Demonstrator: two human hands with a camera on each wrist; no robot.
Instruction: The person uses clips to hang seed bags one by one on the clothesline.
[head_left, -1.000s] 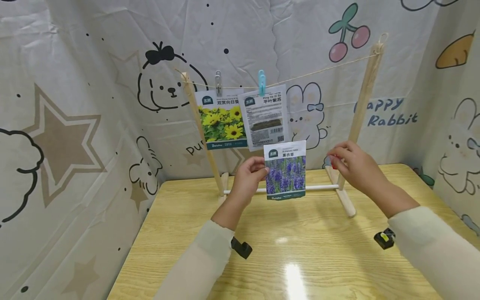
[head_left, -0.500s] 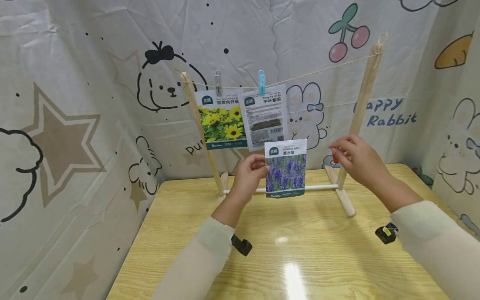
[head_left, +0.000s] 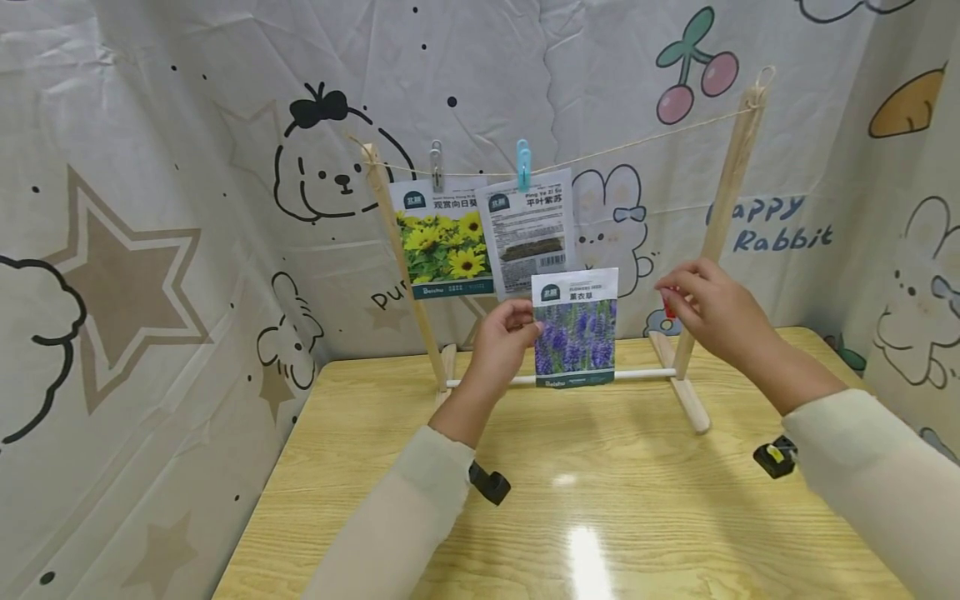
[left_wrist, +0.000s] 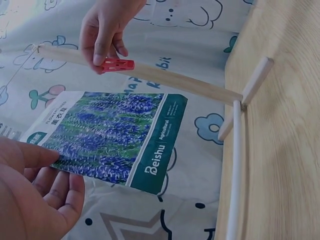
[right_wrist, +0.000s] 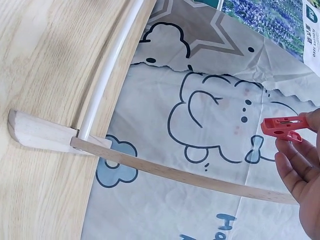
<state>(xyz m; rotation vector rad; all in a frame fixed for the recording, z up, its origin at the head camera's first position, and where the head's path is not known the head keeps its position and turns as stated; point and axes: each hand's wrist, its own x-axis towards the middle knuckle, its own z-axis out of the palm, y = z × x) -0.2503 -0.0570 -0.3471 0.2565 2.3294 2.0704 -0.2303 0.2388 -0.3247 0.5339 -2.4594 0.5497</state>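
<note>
My left hand [head_left: 498, 346] pinches the left edge of a lavender seed packet [head_left: 575, 337], thumb on its front and fingers behind. The packet stands upright in the air before the wooden rack, overlapping the bottom of a hung packet in the head view. To its right, my right hand [head_left: 712, 312] pinches a red clothespin [right_wrist: 285, 127] between thumb and fingers. On the string [head_left: 637, 143] hang two packets: a yellow sunflower seed packet [head_left: 447, 250] under a grey clothespin [head_left: 437, 165], and a white text-covered packet [head_left: 528, 242] under a light blue clothespin [head_left: 523, 165].
The rack's left post [head_left: 408, 267] and right post [head_left: 727, 208] stand on wooden feet, joined low down by a white rod [head_left: 645, 374]. A light wood table [head_left: 600, 467] lies below. Printed cloth [head_left: 247, 75] covers the walls behind and beside it.
My left hand has raised the lavender packet a little, slightly to the right. My right hand has risen slightly with the red clothespin, which shows more clearly now.
</note>
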